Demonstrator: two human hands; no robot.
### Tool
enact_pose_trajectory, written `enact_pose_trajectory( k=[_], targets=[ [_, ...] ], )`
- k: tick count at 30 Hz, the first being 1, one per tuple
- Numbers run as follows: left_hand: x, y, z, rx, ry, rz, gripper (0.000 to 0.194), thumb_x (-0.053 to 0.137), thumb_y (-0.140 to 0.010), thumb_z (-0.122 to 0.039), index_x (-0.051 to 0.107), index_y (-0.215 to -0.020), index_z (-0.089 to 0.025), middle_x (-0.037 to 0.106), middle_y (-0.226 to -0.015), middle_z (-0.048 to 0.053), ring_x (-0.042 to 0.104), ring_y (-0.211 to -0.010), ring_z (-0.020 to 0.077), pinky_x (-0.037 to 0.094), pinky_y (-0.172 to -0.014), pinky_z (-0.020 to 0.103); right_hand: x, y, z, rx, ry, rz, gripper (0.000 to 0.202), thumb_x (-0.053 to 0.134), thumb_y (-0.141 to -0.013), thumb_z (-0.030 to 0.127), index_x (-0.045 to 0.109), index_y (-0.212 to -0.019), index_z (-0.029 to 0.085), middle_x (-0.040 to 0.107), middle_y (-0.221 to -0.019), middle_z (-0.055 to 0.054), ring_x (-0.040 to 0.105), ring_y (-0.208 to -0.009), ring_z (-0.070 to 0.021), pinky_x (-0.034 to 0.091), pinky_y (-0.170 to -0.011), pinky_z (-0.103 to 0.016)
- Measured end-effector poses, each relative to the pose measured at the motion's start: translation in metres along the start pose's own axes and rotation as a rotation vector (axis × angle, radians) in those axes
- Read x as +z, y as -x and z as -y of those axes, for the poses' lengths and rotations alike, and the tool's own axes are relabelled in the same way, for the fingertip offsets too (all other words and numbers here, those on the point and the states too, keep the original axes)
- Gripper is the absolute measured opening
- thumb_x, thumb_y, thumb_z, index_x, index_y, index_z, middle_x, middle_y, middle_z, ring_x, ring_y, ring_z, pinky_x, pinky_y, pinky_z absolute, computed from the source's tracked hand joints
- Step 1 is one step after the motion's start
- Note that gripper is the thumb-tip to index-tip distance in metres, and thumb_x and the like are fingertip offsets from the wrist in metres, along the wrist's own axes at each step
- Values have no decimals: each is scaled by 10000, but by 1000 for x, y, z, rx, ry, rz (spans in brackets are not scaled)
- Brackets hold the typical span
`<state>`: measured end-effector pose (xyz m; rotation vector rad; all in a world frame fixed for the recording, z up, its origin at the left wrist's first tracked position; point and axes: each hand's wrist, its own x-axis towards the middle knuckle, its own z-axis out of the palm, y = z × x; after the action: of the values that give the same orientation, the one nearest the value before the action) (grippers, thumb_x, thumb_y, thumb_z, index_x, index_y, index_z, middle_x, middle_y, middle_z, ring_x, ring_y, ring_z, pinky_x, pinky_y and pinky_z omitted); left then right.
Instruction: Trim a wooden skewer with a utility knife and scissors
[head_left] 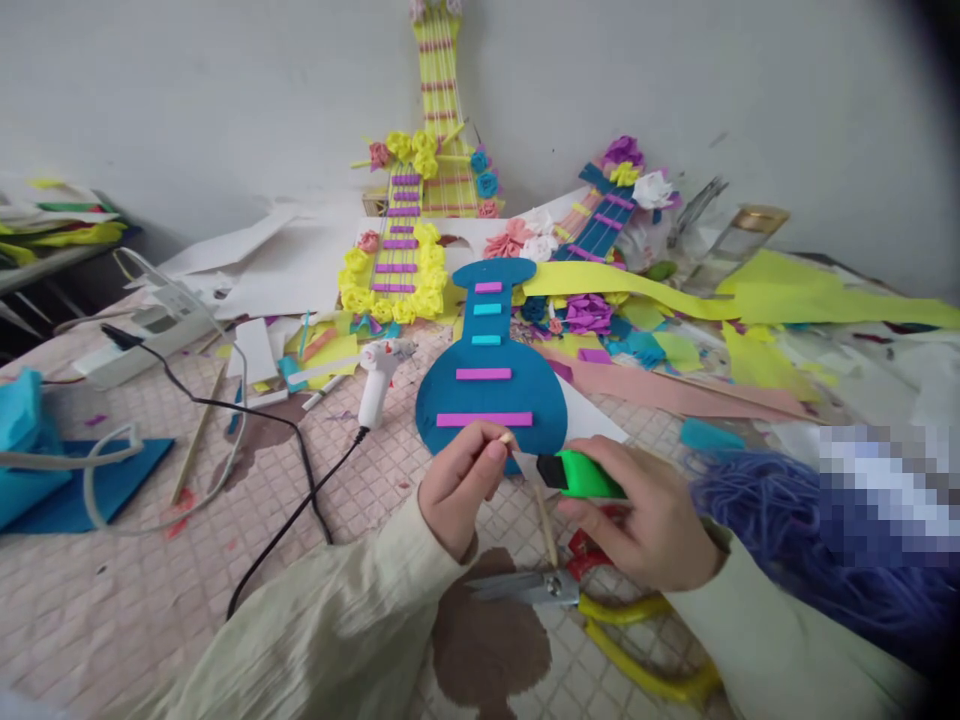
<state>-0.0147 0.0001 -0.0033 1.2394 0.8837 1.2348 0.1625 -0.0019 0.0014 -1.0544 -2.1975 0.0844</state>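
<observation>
My left hand (469, 480) is closed in a pinch, with the pale tip of a thin wooden stick (507, 438) showing between finger and thumb. My right hand (649, 510) grips a green and black utility knife (589, 474), its blade pointing left, close to the left fingertips. A pale stick (546, 525) slants down below the blade; whether it joins the pinched piece I cannot tell. Just beyond both hands lies a blue guitar-shaped cutout (435, 400) with magenta and light-blue strips across it. Scissors with yellow handles (637, 660) lie beneath my right hand.
A white glue gun (377, 380) with a black cord lies left of the cutout. Finished paper guitars (394, 240) with paper flowers stand against the wall. Purple yarn (780, 540) sits at right, a power strip (146, 340) at left. Yellow crepe paper (810, 290) spreads behind.
</observation>
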Motion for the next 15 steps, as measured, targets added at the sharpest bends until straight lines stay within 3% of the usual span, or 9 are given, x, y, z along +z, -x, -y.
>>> enact_pose_trajectory(
  k=[4,8,10,15],
  targets=[
    [-1,5,2,147,-136,74,278,354,-882,-381,510,-788,-172,403,-499,-38,371,-449,91,295,-459,225,-1,2,2,10,39,-7,248,493,-769,412,476,-891,197,591,-660,-28,560,-570,-161,429,-498,-272],
    [-2,5,2,285,-232,74,291,333,-894,-359,510,-765,-167,488,-697,18,465,-658,119,362,-606,240,-2,3,5,-18,48,-35,252,495,-772,406,460,-915,202,605,-726,-59,576,-642,-179,449,-544,-288],
    [-2,6,2,288,-236,76,282,325,-899,-346,501,-767,-169,484,-711,19,462,-673,119,362,-617,241,-3,4,7,-11,44,-36,249,492,-772,408,457,-917,208,603,-733,-62,576,-654,-184,453,-552,-293],
    [1,12,4,218,-140,71,204,335,-899,-334,469,-844,-190,395,-604,-28,339,-499,87,277,-457,215,-3,5,9,-2,52,-51,281,505,-767,401,467,-969,210,620,-705,-42,584,-587,-172,447,-520,-286]
  ],
)
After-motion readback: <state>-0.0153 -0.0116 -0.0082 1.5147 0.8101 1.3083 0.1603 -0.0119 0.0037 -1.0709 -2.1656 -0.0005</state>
